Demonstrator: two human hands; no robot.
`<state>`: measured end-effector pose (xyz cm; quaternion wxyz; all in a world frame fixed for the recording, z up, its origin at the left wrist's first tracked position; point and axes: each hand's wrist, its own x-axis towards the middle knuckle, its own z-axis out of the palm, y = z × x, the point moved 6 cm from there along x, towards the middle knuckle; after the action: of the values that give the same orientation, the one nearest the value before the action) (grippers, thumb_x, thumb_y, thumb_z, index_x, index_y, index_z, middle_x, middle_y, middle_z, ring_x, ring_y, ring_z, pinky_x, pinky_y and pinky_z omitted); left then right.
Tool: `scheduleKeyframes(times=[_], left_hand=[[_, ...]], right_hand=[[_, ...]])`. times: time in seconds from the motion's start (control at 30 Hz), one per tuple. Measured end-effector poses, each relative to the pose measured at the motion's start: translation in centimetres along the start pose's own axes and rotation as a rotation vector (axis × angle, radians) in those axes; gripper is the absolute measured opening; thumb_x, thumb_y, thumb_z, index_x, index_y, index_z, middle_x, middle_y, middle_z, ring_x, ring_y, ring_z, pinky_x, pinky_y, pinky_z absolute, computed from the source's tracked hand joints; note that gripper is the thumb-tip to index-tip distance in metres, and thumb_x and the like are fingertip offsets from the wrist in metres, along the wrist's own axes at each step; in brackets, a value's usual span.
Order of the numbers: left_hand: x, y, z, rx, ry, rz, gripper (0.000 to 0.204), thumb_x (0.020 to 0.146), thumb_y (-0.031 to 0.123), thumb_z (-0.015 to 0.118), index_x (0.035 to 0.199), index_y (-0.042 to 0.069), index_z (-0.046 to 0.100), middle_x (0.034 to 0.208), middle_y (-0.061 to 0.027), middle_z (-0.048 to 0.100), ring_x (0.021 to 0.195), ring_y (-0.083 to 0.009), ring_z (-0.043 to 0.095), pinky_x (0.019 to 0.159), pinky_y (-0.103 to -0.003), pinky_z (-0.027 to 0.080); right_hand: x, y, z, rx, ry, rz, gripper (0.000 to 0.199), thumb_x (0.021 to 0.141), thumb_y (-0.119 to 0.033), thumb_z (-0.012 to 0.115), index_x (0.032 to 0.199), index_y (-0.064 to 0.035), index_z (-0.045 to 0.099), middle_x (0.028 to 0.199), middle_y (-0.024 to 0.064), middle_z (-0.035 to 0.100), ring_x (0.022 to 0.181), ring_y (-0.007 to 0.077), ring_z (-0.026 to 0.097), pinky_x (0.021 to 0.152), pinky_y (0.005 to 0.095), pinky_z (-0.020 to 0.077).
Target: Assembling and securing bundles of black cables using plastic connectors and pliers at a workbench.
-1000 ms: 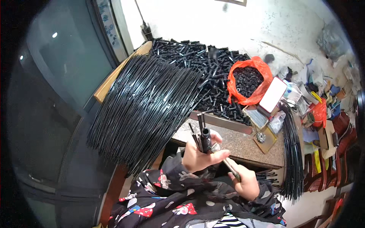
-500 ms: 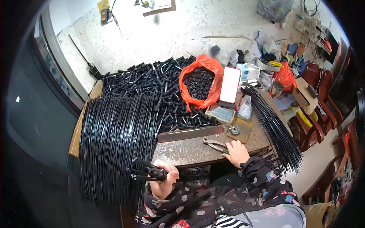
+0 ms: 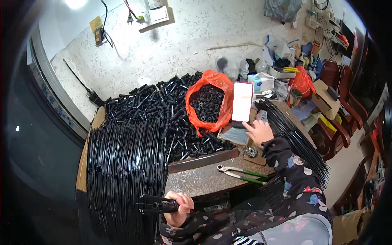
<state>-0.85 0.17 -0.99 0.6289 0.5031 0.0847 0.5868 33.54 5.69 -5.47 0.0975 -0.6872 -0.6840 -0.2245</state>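
Note:
My left hand (image 3: 179, 209) is closed around a black tubular hub (image 3: 164, 206) with several thin black rods sticking out to the left, held beyond the table's front edge. My right hand (image 3: 261, 133) reaches over the table with its index finger stretched out, at the lower edge of a phone (image 3: 243, 102) that stands upright with a bright screen. It holds nothing. Nearer me lie end-cutting pincers (image 3: 255, 174) with green handles. A round toothed metal piece (image 3: 251, 152) sits in a small tray (image 3: 257, 160) just below my right wrist.
Long black rods (image 3: 122, 163) hang over the left front edge; another bundle (image 3: 296, 136) lies right. Black tubes (image 3: 143, 102) are heaped behind a metal strip (image 3: 204, 160). A red bag (image 3: 190, 107) holds small black parts. Thin pins fill a box (image 3: 234, 134) before the phone.
My right hand has left the pincers and moved up and away to the phone. My left hand still grips the hub with rods. The view has shifted slightly.

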Motion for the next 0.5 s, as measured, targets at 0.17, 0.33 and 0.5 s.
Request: scheduleKeyframes(times=[0.17,0.33,0.5], left_hand=[[0.3,-0.1,-1.0,0.011,0.000,0.011,0.026,0.077,0.014,0.064,0.071,0.005,0.040,0.050,-0.0042,0.044,0.040,-0.0109,0.039,0.040,-0.025,0.037],[0.3,-0.7,-1.4,0.033,0.016,-0.063,0.028,0.076,0.015,0.066,0.073,0.006,0.040,0.054,-0.0034,0.044,0.044,-0.0114,0.042,0.047,-0.028,0.040],[0.6,-1.0,-1.4,0.011,-0.001,-0.062,0.028,0.076,0.014,0.066,0.073,0.006,0.039,0.054,-0.0036,0.044,0.043,-0.0114,0.042,0.047,-0.028,0.040]], right_hand=[[0.8,0.6,1.3,-0.077,0.066,0.000,0.044,0.074,-0.031,0.059,0.116,-0.0228,0.049,0.081,0.0046,0.046,0.078,0.0208,0.045,0.064,0.0356,0.0349],[1.0,0.2,1.0,-0.033,0.130,-0.035,0.040,0.073,-0.030,0.060,0.110,-0.0172,0.053,0.077,0.0026,0.047,0.076,0.0196,0.045,0.062,0.0347,0.0328],[1.2,0.6,0.9,-0.029,0.149,-0.053,0.036,0.073,-0.028,0.060,0.106,-0.0163,0.055,0.076,0.0025,0.046,0.074,0.0198,0.045,0.062,0.0344,0.0328]])
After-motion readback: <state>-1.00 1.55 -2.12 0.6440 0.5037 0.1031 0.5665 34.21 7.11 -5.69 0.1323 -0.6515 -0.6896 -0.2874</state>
